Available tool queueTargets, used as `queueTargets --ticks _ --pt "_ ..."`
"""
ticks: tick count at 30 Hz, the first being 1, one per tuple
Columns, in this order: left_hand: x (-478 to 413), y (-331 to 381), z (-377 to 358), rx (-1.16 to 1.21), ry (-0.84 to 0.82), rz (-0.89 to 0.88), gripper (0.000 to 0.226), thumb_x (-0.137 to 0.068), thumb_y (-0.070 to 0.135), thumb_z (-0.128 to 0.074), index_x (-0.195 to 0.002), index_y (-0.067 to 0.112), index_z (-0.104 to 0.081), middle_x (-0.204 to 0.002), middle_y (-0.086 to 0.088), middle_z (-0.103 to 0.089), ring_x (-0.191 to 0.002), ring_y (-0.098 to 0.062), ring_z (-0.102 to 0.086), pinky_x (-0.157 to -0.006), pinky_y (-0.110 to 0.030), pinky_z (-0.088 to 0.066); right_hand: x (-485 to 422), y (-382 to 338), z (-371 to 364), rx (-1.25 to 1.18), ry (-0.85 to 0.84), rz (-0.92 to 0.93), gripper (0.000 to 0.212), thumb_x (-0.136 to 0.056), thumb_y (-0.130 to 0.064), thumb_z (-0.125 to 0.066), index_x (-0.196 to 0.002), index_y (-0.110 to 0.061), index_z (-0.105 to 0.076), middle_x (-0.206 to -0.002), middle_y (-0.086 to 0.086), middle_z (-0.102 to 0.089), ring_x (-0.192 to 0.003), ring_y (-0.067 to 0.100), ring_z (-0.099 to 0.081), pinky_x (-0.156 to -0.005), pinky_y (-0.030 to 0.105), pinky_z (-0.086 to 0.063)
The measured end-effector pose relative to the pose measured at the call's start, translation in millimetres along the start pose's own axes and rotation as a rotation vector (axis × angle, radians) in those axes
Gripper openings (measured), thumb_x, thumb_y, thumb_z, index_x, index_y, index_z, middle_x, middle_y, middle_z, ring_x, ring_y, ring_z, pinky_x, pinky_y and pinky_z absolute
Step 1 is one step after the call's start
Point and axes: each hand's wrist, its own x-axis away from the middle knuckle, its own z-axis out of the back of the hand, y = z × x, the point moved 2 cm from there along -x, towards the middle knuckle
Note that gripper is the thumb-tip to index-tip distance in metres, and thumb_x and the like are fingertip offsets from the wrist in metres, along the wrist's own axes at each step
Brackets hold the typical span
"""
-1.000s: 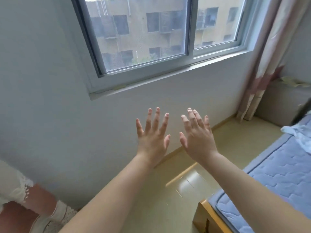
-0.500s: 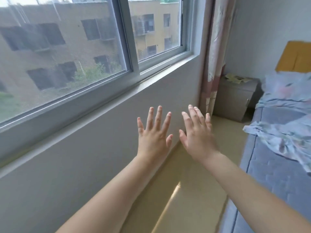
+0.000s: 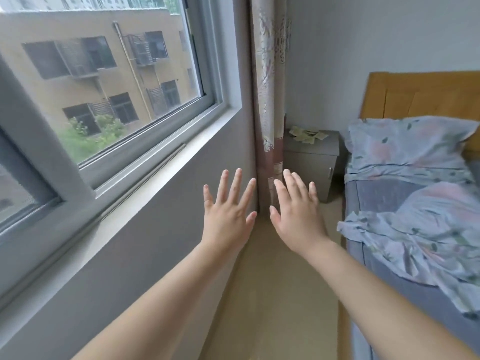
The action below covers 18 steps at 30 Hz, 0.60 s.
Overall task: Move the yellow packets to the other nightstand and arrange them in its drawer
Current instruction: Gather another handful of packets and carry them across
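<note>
Both hands raised, fingers spread — yellow packets (image 3: pixel 307 134) atop nightstand (image 3: pixel 310 162).

At ten o'clock I see a sliding window (image 3: pixel 104 87) with a grey frame. Through it a beige building (image 3: pixel 78 48) and green bushes (image 3: pixel 98 131) stand in dull daylight. Below it runs a grey wall (image 3: pixel 155 242). At twelve o'clock a patterned curtain (image 3: pixel 270 87) hangs in the corner. Just beside it, at one o'clock, stands a grey nightstand (image 3: pixel 309 165) against the pale far wall (image 3: pixel 376 35). From two to four o'clock lies a bed (image 3: pixel 384 198) with a wooden headboard (image 3: pixel 426 94), a floral pillow (image 3: pixel 405 144) and a crumpled sheet (image 3: pixel 428 229). The beige floor (image 3: pixel 280 294) runs toward six o'clock.
</note>
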Motion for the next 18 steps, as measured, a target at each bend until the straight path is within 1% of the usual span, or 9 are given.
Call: queueTargets --ticks 2,3,4,6,8,10,14,16,18 --pt "-56 7 -33 0.024 -0.012 -0.029 0.069 -0.093 0.045 -0.049 -0.152 0.028 -0.019 -0.161 -0.005 -0.011 -0.148 -0.030 -0.005 -0.112 -0.061 -0.009 -36 34 -30 0.018 -0.004 -0.029 0.058 -0.082 -0.037 -0.036 -0.124 -0.004 -0.058 -0.138 0.020 -0.049 -0.126 0.035 -0.050 -0.097 0.058 -0.040" --pt "-87 11 -51 0.040 -0.010 -0.039 0.068 -0.095 0.045 -0.046 -0.153 0.028 -0.016 -0.161 -0.004 -0.007 -0.148 -0.030 -0.001 -0.113 -0.060 -0.007 -56 54 -46 0.041 -0.007 -0.039 0.056 -0.083 -0.036 -0.038 -0.124 -0.004 -0.058 -0.138 0.020 -0.049 -0.126 0.035 -0.050 -0.098 0.058 -0.040" --pt "-118 14 -68 0.049 0.005 -0.048 0.068 -0.095 0.044 -0.047 -0.153 0.028 -0.016 -0.161 -0.004 -0.007 -0.148 -0.030 -0.001 -0.113 -0.060 -0.008 -79 74 -62 0.070 -0.008 -0.047 0.054 -0.083 -0.035 -0.045 -0.125 -0.004 -0.058 -0.139 0.020 -0.049 -0.127 0.035 -0.049 -0.098 0.058 -0.039" --pt "-183 23 -102 0.069 0.005 -0.067 0.069 -0.091 0.044 -0.054 -0.151 0.026 -0.025 -0.160 -0.006 -0.018 -0.147 -0.032 -0.011 -0.110 -0.062 -0.016 -128 115 -91 0.091 -0.036 -0.080 0.053 -0.080 -0.031 -0.062 -0.125 -0.004 -0.057 -0.139 0.020 -0.049 -0.127 0.035 -0.049 -0.099 0.058 -0.039" --pt "-250 34 -130 0.084 -0.002 -0.100 0.071 -0.085 0.044 -0.062 -0.148 0.023 -0.035 -0.156 -0.008 -0.029 -0.144 -0.034 -0.023 -0.106 -0.064 -0.025 -175 157 -110 0.110 -0.075 -0.127 0.057 -0.077 -0.029 -0.070 -0.127 -0.005 -0.056 -0.140 0.020 -0.047 -0.128 0.035 -0.047 -0.100 0.059 -0.037" --pt "-319 48 -151 0.108 -0.004 -0.112 0.072 -0.084 0.044 -0.062 -0.147 0.022 -0.036 -0.155 -0.009 -0.031 -0.143 -0.035 -0.025 -0.105 -0.064 -0.028 -224 203 -125 0.140 -0.101 -0.160 0.057 -0.080 -0.029 -0.068 -0.130 -0.005 -0.054 -0.143 0.019 -0.044 -0.132 0.035 -0.044 -0.103 0.058 -0.034" --pt "-419 82 -182 0.152 -0.023 -0.145 0.071 -0.089 0.045 -0.053 -0.151 0.024 -0.026 -0.159 -0.008 -0.020 -0.147 -0.034 -0.014 -0.109 -0.062 -0.021 -290 277 -144 0.170 -0.126 -0.230 0.056 -0.086 -0.030 -0.060 -0.135 -0.007 -0.048 -0.148 0.017 -0.038 -0.137 0.033 -0.036 -0.108 0.056 -0.030" --pt "-469 101 -203 0.163 -0.032 -0.171 0.071 -0.088 0.044 -0.056 -0.150 0.023 -0.029 -0.158 -0.009 -0.022 -0.146 -0.035 -0.016 -0.108 -0.063 -0.023 -319 318 -162 0.170 -0.141 -0.256 0.056 -0.086 -0.030 -0.060 -0.136 -0.008 -0.047 -0.149 0.016 -0.037 -0.137 0.032 -0.036 -0.108 0.055 -0.029" --pt "-519 120 -228 0.151 -0.030 -0.198 0.071 -0.085 0.043 -0.060 -0.148 0.022 -0.033 -0.156 -0.011 -0.027 -0.144 -0.036 -0.021 -0.105 -0.064 -0.027 -346 364 -184 0.174 -0.152 -0.274 0.057 -0.089 -0.031 -0.056 -0.140 -0.009 -0.041 -0.153 0.015 -0.030 -0.141 0.030 -0.029 -0.112 0.053 -0.023"
